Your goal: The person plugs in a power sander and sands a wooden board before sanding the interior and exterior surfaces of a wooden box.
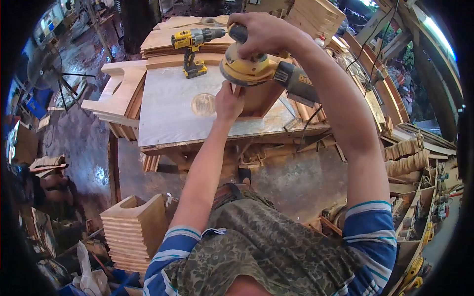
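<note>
A yellow and black power sander (247, 66) is in my right hand (264, 32), whose fingers wrap round its black knob. The sander's round base rests at the top of a wooden box (261, 98) on the workbench. Just below the sander, my left hand (230, 102) has its fingers closed on the box's near left edge. The box is partly hidden behind the sander and my left hand. To the left, a yellow cordless drill (193, 49) stands upright on its battery. A round light wooden mark (203, 104) shows on the pale board (168, 108).
Cut wooden panels (116, 93) are stacked left of the bench, with more boards (316, 19) behind it. A black cord (308, 121) hangs near the sander. A stack of wooden pieces (136, 227) stands at lower left, a shelf of tools (414, 217) at right, a fan (43, 69) far left.
</note>
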`<state>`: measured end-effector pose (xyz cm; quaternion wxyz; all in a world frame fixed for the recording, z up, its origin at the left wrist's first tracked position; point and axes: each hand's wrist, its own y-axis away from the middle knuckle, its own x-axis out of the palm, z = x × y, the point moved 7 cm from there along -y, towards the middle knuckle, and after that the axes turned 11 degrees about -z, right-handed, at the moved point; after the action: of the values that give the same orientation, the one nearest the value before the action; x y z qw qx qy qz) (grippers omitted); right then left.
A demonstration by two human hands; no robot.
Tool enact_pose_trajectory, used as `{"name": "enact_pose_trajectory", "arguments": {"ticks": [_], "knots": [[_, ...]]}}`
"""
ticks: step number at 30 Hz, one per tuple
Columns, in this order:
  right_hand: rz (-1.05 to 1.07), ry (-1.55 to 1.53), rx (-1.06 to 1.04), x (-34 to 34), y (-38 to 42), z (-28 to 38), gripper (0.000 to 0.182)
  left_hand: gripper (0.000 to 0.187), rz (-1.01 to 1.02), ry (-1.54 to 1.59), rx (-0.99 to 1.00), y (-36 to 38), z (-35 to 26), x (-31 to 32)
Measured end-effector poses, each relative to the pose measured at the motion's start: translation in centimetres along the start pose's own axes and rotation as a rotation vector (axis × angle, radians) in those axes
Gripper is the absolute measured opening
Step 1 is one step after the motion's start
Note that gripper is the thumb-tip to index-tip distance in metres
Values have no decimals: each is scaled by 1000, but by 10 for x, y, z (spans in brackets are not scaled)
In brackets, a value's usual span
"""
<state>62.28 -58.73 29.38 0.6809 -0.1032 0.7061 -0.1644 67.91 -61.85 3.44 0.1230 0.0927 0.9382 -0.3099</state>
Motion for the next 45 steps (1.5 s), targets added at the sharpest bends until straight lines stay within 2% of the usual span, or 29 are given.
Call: {"name": "enact_pose_trajectory", "arguments": {"ticks": [1, 4, 5, 7, 10, 13, 15, 26, 32, 34, 38, 41, 43, 45], "knots": [[-3, 0, 5, -2, 1, 0, 85, 37, 19, 20, -77, 1, 1, -3], [46, 22, 95, -1, 2, -11, 86, 39, 34, -4, -138, 2, -4, -7], [49, 37, 113, 1, 1, -23, 86, 39, 31, -3, -134, 2, 3, -2], [52, 54, 132, 4, 4, -40, 86, 39, -44, -14, 24, 2, 3, 1], [23, 76, 140, -1, 12, -53, 86, 37, -80, 37, -46, 6, -2, -7], [34, 60, 230, -8, 24, -66, 82, 34, -153, 104, 4, 8, -3, -9], [75, -46, 366, -7, 32, -84, 83, 35, -151, 104, 5, 10, -2, -10], [70, 66, 306, -21, 49, -88, 86, 33, -149, 88, -21, 3, -5, -10], [44, -72, 409, -13, 55, -124, 84, 36, -127, 102, -77, 4, 3, -12], [6, 66, 317, -17, 52, -127, 82, 35, -161, 51, -6, 4, 2, -11], [9, -10, 396, -16, 61, -130, 81, 35, -128, 121, 50, 2, 6, -8], [-22, 42, 301, -21, 49, -125, 80, 33, -129, 100, 141, -2, 5, -4], [92, -32, 370, -17, 47, -112, 78, 31, -148, 85, 239, -1, -2, -10], [88, -52, 361, -12, 42, -112, 76, 31, -132, 120, 161, -3, 0, -12]]}}
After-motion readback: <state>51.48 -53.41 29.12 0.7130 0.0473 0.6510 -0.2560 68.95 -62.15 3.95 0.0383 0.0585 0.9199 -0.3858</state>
